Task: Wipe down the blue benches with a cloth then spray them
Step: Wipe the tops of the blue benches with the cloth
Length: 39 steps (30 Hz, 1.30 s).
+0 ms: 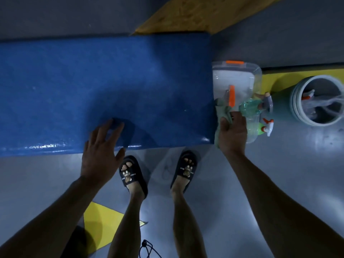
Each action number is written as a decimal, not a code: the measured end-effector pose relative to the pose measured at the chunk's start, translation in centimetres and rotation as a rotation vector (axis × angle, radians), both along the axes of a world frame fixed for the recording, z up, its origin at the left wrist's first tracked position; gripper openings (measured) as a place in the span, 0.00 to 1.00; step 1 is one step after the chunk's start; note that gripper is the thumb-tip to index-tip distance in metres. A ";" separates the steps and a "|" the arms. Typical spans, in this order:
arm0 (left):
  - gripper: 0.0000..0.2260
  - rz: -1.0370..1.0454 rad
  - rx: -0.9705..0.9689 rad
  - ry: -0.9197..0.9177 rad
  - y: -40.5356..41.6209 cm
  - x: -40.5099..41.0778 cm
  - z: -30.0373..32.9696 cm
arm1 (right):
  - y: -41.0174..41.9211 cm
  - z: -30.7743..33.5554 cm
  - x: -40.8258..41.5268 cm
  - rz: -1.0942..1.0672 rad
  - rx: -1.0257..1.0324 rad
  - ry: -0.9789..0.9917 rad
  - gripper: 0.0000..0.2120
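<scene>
Bench (104,86) lies ahead of you; tub (236,75) w/ spray bottles (249,107) sits at its right end, bucket (316,101) further right.

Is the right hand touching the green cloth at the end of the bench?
Touching. The head view shows the right hand lying on the green cloth, thumb and fingers pressed into its folds, beside the blue bench.

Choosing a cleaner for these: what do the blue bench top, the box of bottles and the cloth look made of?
The blue bench looks like padded vinyl or similar: glossy sheen, soft rounded edge. The box seems clear hard plastic, since its contents show through. The cloth under the right hand looks like soft pale-green fabric, perhaps microfibre.
</scene>
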State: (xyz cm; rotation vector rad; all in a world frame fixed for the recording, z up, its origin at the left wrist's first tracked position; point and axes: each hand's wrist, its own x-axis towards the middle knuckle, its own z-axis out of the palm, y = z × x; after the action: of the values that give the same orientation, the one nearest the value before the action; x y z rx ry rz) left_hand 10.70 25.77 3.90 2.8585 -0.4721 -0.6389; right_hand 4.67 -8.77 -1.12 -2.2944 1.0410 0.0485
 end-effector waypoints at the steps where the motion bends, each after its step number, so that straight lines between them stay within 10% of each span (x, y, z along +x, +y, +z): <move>1: 0.35 -0.019 0.024 0.009 0.4 -0.2 -0.3 | 1.0 0.0 0.2 0.016 -0.011 0.002 0.14; 13: 0.33 -0.065 -0.003 -0.083 1.5 0.1 -1.5 | 10.5 1.7 2.5 -0.011 -0.290 -0.023 0.14; 24: 0.32 -0.069 0.004 -0.096 1.4 0.3 -1.2 | 11.3 2.5 2.5 0.769 -0.380 -0.053 0.16; 34: 0.33 -0.056 -0.017 -0.075 1.6 0.4 -1.6 | 8.4 1.5 -0.2 0.004 -0.216 -0.010 0.14; 39: 0.33 -0.063 0.000 -0.051 1.7 0.7 -1.5 | 18.8 1.3 3.0 0.352 -0.159 -0.143 0.17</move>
State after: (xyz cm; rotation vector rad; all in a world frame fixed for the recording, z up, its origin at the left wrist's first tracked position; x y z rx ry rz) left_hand 11.36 27.50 2.37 2.8763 -0.5719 -0.5778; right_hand 7.68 10.01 0.22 -2.5590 0.5790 -0.0579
